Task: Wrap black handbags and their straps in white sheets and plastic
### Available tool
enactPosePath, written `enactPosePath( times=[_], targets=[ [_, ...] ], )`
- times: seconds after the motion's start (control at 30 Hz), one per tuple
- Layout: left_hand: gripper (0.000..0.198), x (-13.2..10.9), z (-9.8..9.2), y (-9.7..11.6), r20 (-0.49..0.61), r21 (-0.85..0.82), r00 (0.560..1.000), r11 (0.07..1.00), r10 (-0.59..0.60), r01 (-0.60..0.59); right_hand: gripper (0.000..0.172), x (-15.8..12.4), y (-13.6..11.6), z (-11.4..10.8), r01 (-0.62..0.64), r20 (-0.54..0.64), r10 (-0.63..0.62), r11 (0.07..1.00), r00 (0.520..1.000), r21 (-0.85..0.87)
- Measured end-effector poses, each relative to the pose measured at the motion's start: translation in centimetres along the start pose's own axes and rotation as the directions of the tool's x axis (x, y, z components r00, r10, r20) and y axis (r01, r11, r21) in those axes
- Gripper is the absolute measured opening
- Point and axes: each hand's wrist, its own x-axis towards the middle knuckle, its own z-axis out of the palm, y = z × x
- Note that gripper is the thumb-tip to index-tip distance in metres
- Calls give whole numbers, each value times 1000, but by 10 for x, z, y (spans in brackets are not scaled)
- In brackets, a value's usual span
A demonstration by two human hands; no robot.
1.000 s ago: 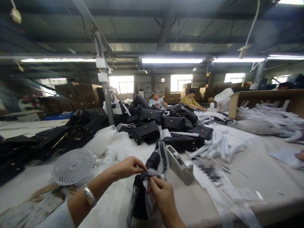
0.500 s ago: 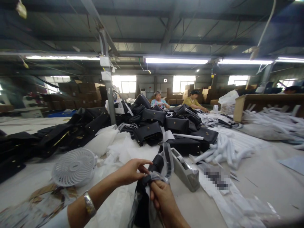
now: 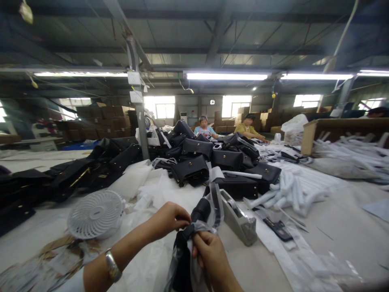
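Observation:
A black handbag point(image 3: 181, 259) stands low in front of me, with clear plastic film about it. Its black strap point(image 3: 189, 230), partly covered in film, bends over at the top. My right hand point(image 3: 211, 253) is closed around the strap and film, thumb and forefinger pinching just below the bend. On the other side my left hand point(image 3: 170, 221) has its fingers drawn together in a pinch, the tips at the strap's edge; what they hold is too small to make out. Close behind, a grey tape dispenser point(image 3: 240, 223) stands beside a strip of film-covered black strap point(image 3: 216, 207).
A white round fan point(image 3: 95, 215) lies at left by brown paper scraps point(image 3: 60, 251). Black handbags point(image 3: 226, 160) are piled ahead. White foam tubes point(image 3: 293, 192) and a dark flat object point(image 3: 278, 229) lie at right. Two people sit beyond the pile.
My left hand's fingers, spread over the strap before, have curled together and drawn slightly left and down. My right hand keeps its grip in nearly the same place.

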Motion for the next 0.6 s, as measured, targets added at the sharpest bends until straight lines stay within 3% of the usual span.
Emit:
enactPosePath(
  times=[0.13, 0.27, 0.43, 0.6],
  targets=[
    [16, -4, -4, 3, -49, 125, 996, 990, 68, -61, 60, -4, -4, -1, -10, 18, 9, 999, 1000, 52],
    [13, -9, -5, 3, -113, 137, 991, 989, 66, -51, 56, -12, -8, -4, 28, 37, -31, 996, 999, 83],
    [13, -9, -5, -1, -233, -5, 971, 999, -44, 44, 40, -27, -8, -14, 245, -52, -258, 953, 965, -180],
    [21, -15, 2, 10, -152, -225, 981, 971, -123, 87, 38, -25, -20, -20, 278, -165, -340, 907, 926, -316]
  ],
)
